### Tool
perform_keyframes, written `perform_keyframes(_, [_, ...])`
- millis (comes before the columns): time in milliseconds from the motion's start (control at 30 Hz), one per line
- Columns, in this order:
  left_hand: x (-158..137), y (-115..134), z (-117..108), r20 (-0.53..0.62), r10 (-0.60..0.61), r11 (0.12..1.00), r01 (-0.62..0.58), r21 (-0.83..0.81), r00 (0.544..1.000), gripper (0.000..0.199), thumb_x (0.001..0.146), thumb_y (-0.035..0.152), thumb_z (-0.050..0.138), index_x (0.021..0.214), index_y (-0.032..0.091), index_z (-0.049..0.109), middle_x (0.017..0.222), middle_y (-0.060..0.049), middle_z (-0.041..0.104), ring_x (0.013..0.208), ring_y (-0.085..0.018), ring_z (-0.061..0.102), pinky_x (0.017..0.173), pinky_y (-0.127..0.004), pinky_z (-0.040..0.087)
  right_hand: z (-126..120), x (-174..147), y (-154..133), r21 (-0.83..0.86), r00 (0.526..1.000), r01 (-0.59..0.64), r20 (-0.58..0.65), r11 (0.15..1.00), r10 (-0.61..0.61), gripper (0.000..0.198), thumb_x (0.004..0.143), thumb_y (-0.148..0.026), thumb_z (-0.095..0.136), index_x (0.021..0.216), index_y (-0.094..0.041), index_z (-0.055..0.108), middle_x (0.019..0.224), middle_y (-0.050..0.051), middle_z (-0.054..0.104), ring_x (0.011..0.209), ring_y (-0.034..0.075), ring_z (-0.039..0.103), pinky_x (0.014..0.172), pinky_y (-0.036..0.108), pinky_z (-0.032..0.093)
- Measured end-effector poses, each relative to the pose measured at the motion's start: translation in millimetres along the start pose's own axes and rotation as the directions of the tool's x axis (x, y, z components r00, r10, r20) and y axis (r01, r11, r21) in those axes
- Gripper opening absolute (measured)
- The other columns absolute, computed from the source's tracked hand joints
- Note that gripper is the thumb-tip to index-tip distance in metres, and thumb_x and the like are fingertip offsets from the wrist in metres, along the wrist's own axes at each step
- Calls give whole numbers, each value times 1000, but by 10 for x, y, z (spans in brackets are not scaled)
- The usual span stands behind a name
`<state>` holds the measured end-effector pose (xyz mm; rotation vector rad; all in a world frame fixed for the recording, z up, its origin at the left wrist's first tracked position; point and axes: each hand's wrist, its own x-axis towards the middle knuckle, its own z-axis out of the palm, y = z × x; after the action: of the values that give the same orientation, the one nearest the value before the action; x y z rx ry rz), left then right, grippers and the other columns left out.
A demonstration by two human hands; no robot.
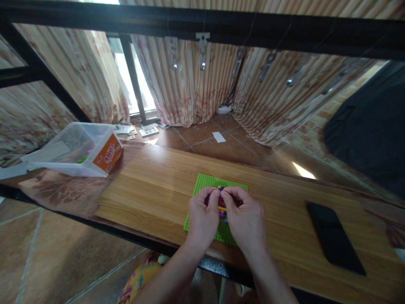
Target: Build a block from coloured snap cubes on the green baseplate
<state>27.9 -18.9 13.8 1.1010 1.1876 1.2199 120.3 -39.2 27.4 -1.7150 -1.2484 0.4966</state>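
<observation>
A green studded baseplate lies on the wooden board, with small colourful toy building bricks over its middle. Yellow, red, blue and pink show between my hands. My left hand is closed, its thumb and fingers pinching at the left side of the bricks. From the right, my right hand grips in the same way, the two thumbs almost touching. The fingers hide most of the bricks, so their exact shape and whether they touch the plate cannot be made out.
A wooden board covers much of the narrow table. To the right lies a black phone-like slab. At the left end stands a clear plastic bin with an orange label and a few bright pieces inside. A dark bar crosses overhead.
</observation>
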Motion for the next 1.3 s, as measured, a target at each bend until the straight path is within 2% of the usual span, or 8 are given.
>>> perform_keyframes(167, [39, 36, -11, 53, -153, 967, 161, -200, 987, 21, 80, 31, 61, 66, 16, 61, 55, 4, 52, 45, -6, 39, 45, -18, 31, -117, 100, 103, 253, 998, -58, 45, 966, 48, 29, 83, -38, 62, 105, -20, 69, 84, 4, 74, 69, 18, 69, 66, 31, 56])
perform_keyframes(233, [58, 62, -28, 69, -240, 923, 249, -294, 968, 22, 79, 33, 62, 64, 16, 56, 52, 6, 47, 41, -4, 32, 40, -17, 23, -198, 155, 167, 269, 998, -64, 44, 961, 54, 33, 83, -38, 62, 111, -21, 68, 87, 4, 74, 70, 17, 70, 67, 31, 57])
perform_keyframes(333, [75, 97, -56, 84, -306, 869, 314, -383, 948, 20, 76, 32, 64, 68, 16, 55, 54, 6, 47, 39, -3, 29, 37, -17, 16, -297, 208, 259, 190, 997, -54, 69, 980, 41, 27, 82, -39, 63, 101, -21, 71, 90, 6, 75, 73, 20, 71, 68, 33, 56])
perform_keyframes(533, [74, 103, -83, 101, -327, 837, 337, -430, 940, 19, 74, 30, 66, 71, 15, 55, 55, 6, 49, 39, -2, 30, 36, -15, 14, -328, 231, 341, -20, 988, 23, 153, 1000, -19, 19, 82, -36, 61, 90, -22, 69, 83, 4, 74, 75, 21, 69, 73, 35, 52])
perform_keyframes(700, [87, 89, -89, 106, -332, 834, 344, -431, 938, 19, 74, 29, 67, 70, 15, 55, 55, 6, 50, 38, -2, 31, 36, -15, 14, -282, 266, 399, -134, 981, 171, 116, 976, -155, 14, 81, -35, 64, 84, -25, 74, 93, 5, 71, 89, 24, 66, 85, 41, 48])
perform_keyframes(800, [93, 88, -92, 102, -338, 830, 347, -436, 936, 19, 73, 29, 67, 70, 15, 55, 55, 6, 50, 38, -2, 31, 36, -15, 14, -207, 285, 500, -90, 974, 226, 47, 970, -222, 12, 78, -37, 70, 81, -27, 76, 102, 6, 68, 101, 26, 61, 93, 44, 45])
perform_keyframes(967, [90, 86, -94, 106, -337, 826, 348, -444, 936, 20, 72, 30, 68, 71, 15, 55, 55, 6, 49, 38, -1, 31, 36, -15, 14, -92, 294, 676, 3, 985, 174, -1, 985, -174, 14, 76, -40, 73, 81, -28, 78, 115, 7, 65, 110, 27, 58, 99, 48, 42])
perform_keyframes(1300, [87, 83, -98, 119, -343, 825, 360, -436, 932, 21, 72, 31, 69, 69, 15, 55, 55, 6, 49, 38, -1, 30, 36, -15, 14, -54, 281, 679, 100, 995, 100, -23, 990, -98, 14, 73, -39, 74, 76, -26, 77, 115, 8, 65, 107, 25, 61, 99, 45, 43])
